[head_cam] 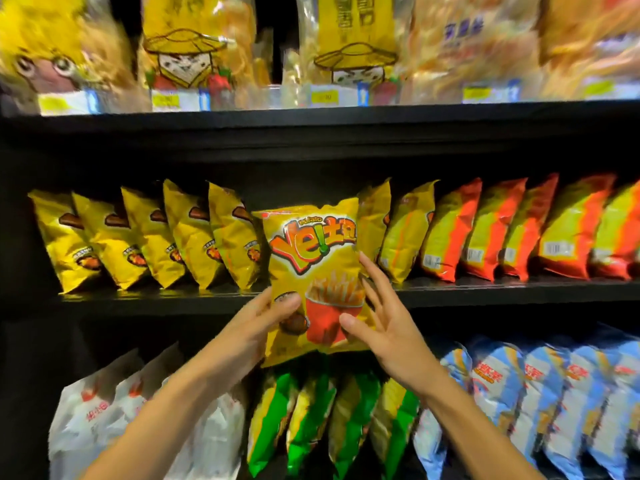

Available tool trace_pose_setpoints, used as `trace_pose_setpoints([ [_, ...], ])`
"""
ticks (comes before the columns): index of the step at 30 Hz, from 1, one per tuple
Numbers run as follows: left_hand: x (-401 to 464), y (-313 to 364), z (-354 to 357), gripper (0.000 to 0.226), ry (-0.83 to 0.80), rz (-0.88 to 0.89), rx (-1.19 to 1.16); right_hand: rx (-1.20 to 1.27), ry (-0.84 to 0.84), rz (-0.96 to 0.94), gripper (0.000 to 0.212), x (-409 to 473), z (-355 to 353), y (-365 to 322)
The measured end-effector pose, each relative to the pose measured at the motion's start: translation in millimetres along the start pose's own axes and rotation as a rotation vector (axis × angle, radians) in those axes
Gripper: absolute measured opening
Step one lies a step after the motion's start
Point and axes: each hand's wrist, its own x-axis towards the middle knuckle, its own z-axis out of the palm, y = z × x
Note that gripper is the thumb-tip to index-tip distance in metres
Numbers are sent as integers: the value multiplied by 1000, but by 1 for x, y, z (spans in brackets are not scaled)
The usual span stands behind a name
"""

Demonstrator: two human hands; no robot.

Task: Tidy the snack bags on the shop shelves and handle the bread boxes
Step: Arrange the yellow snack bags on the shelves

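While the left hand [263, 323] grips the lower-left edge of a yellow fries bag [313, 271], thumb curled over its front, the right hand [384, 327] is spread w/ straight fingers against the bag's right side, thumb touching the front; bag is upright, facing out, in front of the middle shelf [485, 292] edge. Mid shelf holds a row of yellow bags [156, 240] at left & red-and-green bags [512, 233] at right, all standing side-on; bottom shelf has white bags [104, 410], green bags [329, 417] & blue bags [536, 393], and top shelf carries blurred clear packs w/ yellow labels [353, 43].
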Motion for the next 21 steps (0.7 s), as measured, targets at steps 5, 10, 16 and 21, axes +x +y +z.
trace_pose_setpoints([
  [5, 43, 15, -31, 81, 103, 52, 71, -50, 48, -59, 84, 48, -11, -6],
  [10, 81, 24, -33, 103, 271, 244, 148, -370, 491, -173, 84, 100, -31, 9],
  [16, 132, 10, -33, 68, 439, 339, 414, -858, 565, -3, 125, 141, -29, 31],
  [21, 166, -5, -26, 78, 480, 339, 541, -1087, 556, 78, 137, 152, -29, 39],
])
